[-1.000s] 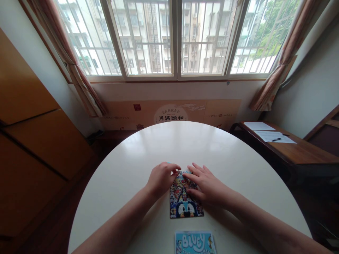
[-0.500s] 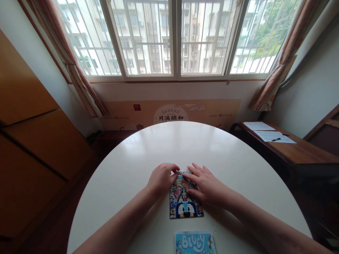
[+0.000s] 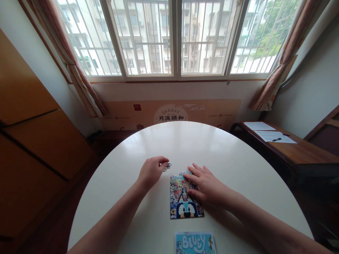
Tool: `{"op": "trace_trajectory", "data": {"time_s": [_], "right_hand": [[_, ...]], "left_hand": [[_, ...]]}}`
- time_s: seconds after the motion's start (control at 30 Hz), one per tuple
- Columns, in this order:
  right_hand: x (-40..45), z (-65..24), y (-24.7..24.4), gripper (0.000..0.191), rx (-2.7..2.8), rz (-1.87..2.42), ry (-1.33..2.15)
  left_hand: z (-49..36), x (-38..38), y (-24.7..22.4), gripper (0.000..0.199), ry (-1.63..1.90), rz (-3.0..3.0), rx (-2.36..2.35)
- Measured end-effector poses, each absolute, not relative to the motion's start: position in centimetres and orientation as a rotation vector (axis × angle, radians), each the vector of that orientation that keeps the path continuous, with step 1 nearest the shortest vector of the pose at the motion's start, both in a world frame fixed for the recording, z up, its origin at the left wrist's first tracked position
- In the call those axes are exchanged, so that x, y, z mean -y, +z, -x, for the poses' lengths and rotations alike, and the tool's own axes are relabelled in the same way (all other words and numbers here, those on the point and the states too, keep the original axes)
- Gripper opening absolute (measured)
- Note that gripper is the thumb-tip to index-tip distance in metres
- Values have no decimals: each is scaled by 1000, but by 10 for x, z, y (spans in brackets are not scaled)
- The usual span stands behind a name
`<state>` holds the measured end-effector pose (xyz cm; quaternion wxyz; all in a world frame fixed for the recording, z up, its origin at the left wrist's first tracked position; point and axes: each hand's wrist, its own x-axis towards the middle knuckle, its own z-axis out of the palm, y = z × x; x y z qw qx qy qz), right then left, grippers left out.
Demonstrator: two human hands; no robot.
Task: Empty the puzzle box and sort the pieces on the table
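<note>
The picture puzzle (image 3: 182,199) lay flat near the middle of the white table (image 3: 106,183), and most of it looked joined: its six o'clock edge ran straight and the dog's head there was whole. Only its twelve o'clock edge was ragged, with knobs jutting out, so by my judgement the far strip was what remained to be filled. A few loose pieces (image 3: 168,165) sat apart from it, off towards eleven o'clock. The left hand (image 3: 151,173) was at those pieces, thumb and forefinger drawn together; whether they pinched one, I could not tell. The right hand (image 3: 210,183) came in from four o'clock, fingers spread, resting over the puzzle's two o'clock side and hiding that border and corner. The number of loose pieces was hard to make out, as the left fingers partly covered them. At six o'clock, apart from the puzzle, the Bluey card (image 3: 194,243) was cut off by the frame.
</note>
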<state>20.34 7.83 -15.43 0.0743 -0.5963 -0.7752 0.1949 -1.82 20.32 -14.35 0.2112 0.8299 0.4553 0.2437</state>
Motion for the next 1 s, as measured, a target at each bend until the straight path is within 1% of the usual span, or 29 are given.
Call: {"op": "trace_trajectory", "data": {"time_s": [0.33, 0.43, 0.5, 0.57, 0.67, 0.77, 0.83, 0.9, 1.0], "right_hand": [[-77, -199, -164, 61, 2319, 1775, 545], [-76, -197, -164, 64, 2270, 1788, 532], [-76, -198, -164, 63, 2231, 1817, 517], [-77, -201, -162, 59, 2211, 1846, 495], [-80, -206, -161, 54, 2212, 1859, 484], [-81, -209, -162, 55, 2214, 1853, 485], [-81, -208, -163, 56, 2214, 1844, 474], [-81, -207, -164, 56, 2220, 1830, 468], [-80, -205, -161, 53, 2238, 1830, 485]], "left_hand": [[26, -220, -156, 21, 580, -2328, -1425], [27, -221, -155, 23, 597, -2385, -1528], [25, -217, -153, 25, 635, -2432, -1557], [20, -207, -149, 25, 658, -2498, -1511], [7, -185, -146, 22, 642, -2638, -1321], [-5, -168, -147, 22, 556, -2724, -1184], [-9, -164, -149, 21, 476, -2734, -1170], [-11, -163, -151, 16, 426, -2715, -1175], [-11, -164, -153, 10, 447, -2679, -1180]]}}
